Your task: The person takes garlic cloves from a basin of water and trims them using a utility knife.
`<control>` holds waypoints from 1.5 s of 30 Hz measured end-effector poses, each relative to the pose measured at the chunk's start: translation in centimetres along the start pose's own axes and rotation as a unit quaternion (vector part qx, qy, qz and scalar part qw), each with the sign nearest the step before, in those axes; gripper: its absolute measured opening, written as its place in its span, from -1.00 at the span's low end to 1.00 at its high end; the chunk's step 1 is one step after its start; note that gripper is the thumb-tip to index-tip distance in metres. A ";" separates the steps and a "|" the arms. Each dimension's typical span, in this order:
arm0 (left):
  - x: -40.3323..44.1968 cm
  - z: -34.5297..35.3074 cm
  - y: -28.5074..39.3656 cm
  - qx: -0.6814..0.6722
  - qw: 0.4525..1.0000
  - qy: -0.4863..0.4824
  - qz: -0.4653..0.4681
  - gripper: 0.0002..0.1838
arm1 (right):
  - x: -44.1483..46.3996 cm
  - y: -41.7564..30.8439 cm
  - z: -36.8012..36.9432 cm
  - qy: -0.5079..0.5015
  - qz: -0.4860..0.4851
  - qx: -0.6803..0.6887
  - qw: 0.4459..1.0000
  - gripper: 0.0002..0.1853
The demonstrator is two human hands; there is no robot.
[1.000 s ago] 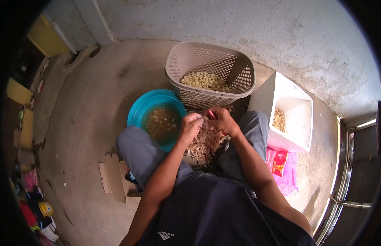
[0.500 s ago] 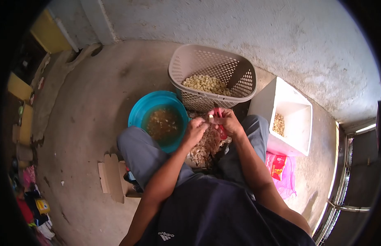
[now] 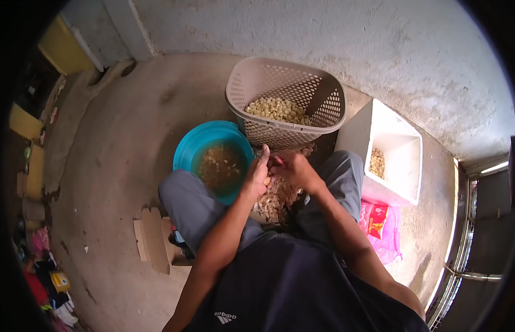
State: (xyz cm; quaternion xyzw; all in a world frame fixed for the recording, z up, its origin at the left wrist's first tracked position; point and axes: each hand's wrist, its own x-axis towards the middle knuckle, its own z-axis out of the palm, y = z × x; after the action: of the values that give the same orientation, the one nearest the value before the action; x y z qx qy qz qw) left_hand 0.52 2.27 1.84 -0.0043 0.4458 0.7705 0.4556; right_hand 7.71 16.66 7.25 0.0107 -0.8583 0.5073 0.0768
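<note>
My left hand [image 3: 258, 176] is beside the turquoise basin [image 3: 183, 145], thumb raised and the other fingers curled round a small yellowish clove [image 3: 267, 181] that looks like garlic. Close against it, my right hand [image 3: 295, 170] is closed on a small red-handled tool [image 3: 277, 161]. Only a bit of red shows; its blade is hidden and the hand is blurred. Below both hands lies a heap of brown, papery peelings [image 3: 277, 202] between my knees. Murky water with pale pieces floating in it fills the lower part of the basin.
A grey-brown perforated basket [image 3: 279, 133] holds many pale peeled cloves [image 3: 277, 109]. At right, a white foam box [image 3: 398, 191] has more cloves [image 3: 377, 164] inside, beside a pink bag [image 3: 387, 238]. An opened cardboard box [image 3: 153, 238] lies left of my leg. The wall [image 3: 324, 33] rises behind.
My hands have come together. The right hand has moved left and turned over, so the red tool is mostly covered. A pale clove held up between the fingers before is no longer seen there.
</note>
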 end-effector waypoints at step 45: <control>-1.1 0.2 0.7 0.470 0.783 0.060 0.403 -0.94 | -0.1 3.1 -1.1 -0.001 0.259 0.466 0.846 -0.90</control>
State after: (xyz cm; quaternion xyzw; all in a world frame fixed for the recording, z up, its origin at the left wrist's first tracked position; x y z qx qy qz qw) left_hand 0.77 1.57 2.87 0.3439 0.7403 0.5772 0.0220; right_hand 7.64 19.10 5.07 -0.1764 -0.4926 0.8491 -0.0724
